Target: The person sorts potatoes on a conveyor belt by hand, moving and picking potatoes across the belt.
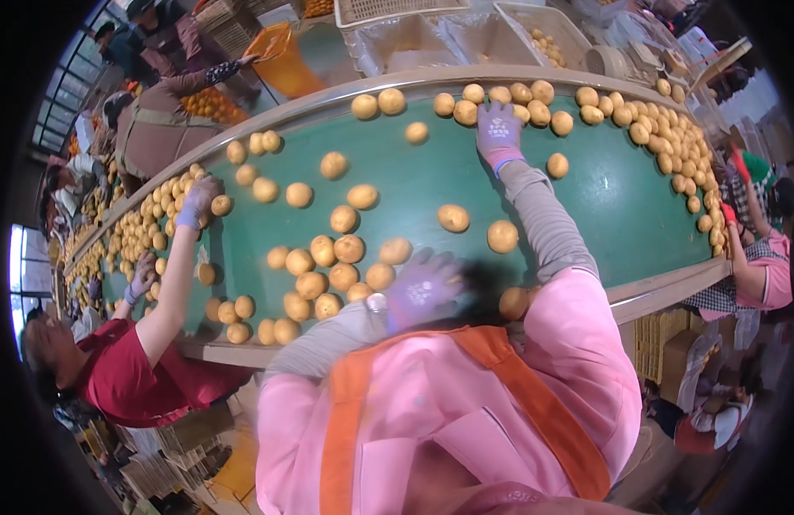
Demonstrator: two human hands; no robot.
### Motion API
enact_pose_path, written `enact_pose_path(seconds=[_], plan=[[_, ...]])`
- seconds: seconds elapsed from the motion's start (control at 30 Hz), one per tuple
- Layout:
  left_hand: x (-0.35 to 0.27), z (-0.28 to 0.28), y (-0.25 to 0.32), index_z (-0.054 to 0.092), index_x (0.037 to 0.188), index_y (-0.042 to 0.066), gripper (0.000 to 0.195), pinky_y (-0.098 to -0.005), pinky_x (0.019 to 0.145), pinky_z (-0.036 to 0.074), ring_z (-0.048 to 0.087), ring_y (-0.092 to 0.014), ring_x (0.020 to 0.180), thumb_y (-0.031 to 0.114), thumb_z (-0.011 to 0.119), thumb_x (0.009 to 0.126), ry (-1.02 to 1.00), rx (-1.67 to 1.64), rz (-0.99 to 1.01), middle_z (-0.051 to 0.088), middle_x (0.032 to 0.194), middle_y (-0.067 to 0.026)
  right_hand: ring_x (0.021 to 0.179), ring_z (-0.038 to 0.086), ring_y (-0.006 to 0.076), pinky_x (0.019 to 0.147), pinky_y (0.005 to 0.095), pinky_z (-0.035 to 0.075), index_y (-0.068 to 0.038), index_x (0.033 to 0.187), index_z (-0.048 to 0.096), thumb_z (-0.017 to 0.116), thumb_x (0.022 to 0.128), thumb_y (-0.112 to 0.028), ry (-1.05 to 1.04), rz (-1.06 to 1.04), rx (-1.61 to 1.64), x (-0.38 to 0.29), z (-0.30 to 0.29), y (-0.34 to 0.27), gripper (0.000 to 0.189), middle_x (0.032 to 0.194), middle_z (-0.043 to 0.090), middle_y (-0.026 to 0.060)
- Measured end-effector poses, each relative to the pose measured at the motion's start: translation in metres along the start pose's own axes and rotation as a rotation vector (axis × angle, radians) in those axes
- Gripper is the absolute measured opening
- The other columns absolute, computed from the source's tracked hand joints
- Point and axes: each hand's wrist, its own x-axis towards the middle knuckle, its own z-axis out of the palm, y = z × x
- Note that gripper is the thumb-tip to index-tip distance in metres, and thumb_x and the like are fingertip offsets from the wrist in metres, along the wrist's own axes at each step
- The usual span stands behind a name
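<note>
Many round, yellow-brown fruits [348, 248] lie scattered over a green conveyor belt [397, 167]. My left hand [426, 286], in a purple work glove, is blurred low over the near part of the belt, fingers spread, just right of a cluster of fruits; nothing shows in it. My right hand [500, 129], in a matching glove, reaches to the far edge and rests among a row of fruits, its fingertips at one fruit [500, 94]. Whether it grips that fruit cannot be told. Two fruits lie partly hidden beside my right upper arm.
A co-worker in a red shirt [113, 367] reaches over the belt at left; another in pink [767, 270] stands at right. Fruits crowd both ends. Beyond the raised far rail [345, 94] stand plastic-lined crates [403, 55] and an orange basket [284, 61].
</note>
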Motion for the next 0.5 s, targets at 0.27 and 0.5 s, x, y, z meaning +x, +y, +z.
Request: enact_pose_path(seconds=[0.27,0.5], plan=[[-0.111,-0.074,-0.041,0.066,0.114,0.006,0.037,-0.0496,0.1,0.046,0.059,-0.038,0.121,0.017,0.075,0.08,0.315,-0.052,-0.525,0.065,0.123,-0.0151,0.11,0.065,0.0369,0.093,0.0472,0.053,-0.008,0.116,0.065,0.068,0.084,-0.034,-0.572,-0.001,0.42,-0.023,-0.081,0.026,0.041,0.118,0.067,0.022],[-0.093,-0.082,-0.006,0.066,0.116,0.01,0.043,-0.0475,0.098,0.044,0.057,-0.035,0.119,0.026,0.078,0.077,0.183,-0.169,-0.334,0.062,0.118,-0.0126,0.101,0.07,0.0279,0.089,0.0404,0.055,0.0,0.14,0.053,0.079,0.084,-0.051,-0.209,0.064,1.149,0.095,-0.099,0.017,0.08,0.118,0.069,0.022]])
